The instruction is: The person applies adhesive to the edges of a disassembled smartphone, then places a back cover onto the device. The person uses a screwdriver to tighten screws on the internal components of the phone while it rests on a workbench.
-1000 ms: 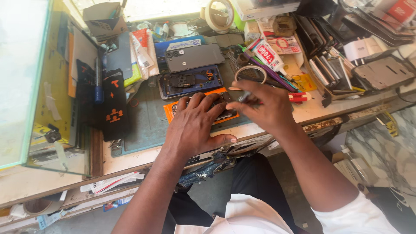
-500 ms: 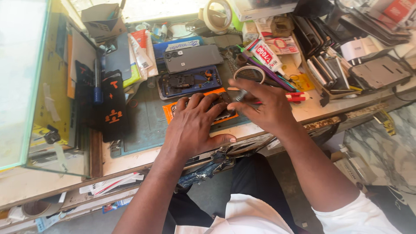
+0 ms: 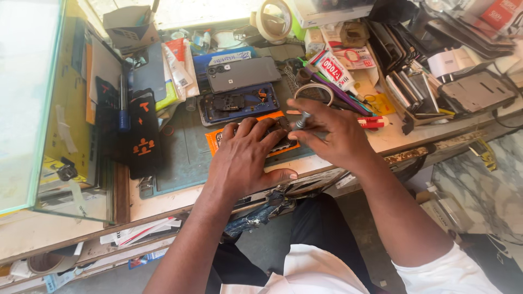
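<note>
Orange-backed and dark, an opened phone (image 3: 272,139) is pinned flat on the surface (image 3: 180,196) at the centre, by the left hand (image 3: 245,160) with fingers spread and pressing. A slim metal screwdriver (image 3: 301,120) is pinched upright in the closed fingers of the right hand (image 3: 332,136), tip on the phone's 2 o'clock corner. Screw-work appears in hand; steady downward pressure seems needed. Another opened phone (image 3: 239,103) lies at 12 o'clock.

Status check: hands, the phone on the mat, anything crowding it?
Left hand presses down the opened phone. Right hand grips a small screwdriver, tip on it. Tape roll close behind.
</note>
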Tool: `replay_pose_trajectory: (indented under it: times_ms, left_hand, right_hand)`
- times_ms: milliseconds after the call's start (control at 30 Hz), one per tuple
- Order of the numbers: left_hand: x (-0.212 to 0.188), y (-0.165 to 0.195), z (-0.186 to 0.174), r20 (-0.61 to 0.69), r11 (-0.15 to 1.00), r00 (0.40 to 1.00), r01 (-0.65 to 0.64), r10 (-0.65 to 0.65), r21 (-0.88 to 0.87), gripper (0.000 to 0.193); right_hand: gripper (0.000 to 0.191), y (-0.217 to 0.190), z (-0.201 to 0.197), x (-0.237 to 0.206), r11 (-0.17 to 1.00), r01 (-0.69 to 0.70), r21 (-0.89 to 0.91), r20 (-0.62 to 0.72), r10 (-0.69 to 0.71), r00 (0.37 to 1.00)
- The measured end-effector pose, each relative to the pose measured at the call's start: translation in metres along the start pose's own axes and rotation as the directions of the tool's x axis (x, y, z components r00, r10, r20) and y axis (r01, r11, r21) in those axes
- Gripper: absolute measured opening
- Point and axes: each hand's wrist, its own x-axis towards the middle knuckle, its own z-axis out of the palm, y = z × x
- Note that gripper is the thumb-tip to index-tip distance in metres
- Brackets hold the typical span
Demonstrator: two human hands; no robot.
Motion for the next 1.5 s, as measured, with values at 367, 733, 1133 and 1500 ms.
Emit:
replay_pose_trajectory:
  times_ms: [367,733,1133,1500]
  left_hand:
    - [0.0,0.0,-0.003,-0.021,0.998,1.0,0.003,-0.002,0.058,0.085]
    - [0.0,-0.001,-0.003,-0.017,1.0,1.0,0.0,0.0,0.029,0.085]
    - [-0.002,-0.005,-0.001,-0.018,1.0,1.0,0.019,-0.019,0.007,0.083]
    - [-0.004,-0.01,0.005,-0.089,0.994,0.996,0.016,-0.026,-0.109,0.055]
  right_hand:
    - [0.06,0.041,0.02,0.07,0.976,0.092,0.198,-0.201,-0.052,0.978]
    - [0.056,0.05,0.04,0.084,0.992,0.004,0.124,-0.186,0.019,0.982]
    - [0.064,0.048,0.026,0.046,0.841,0.037,0.54,-0.204,0.088,0.975]
    - [0.058,0.028,0.044,-0.008,0.578,0.042,0.815,-0.127,0.108,0.986]
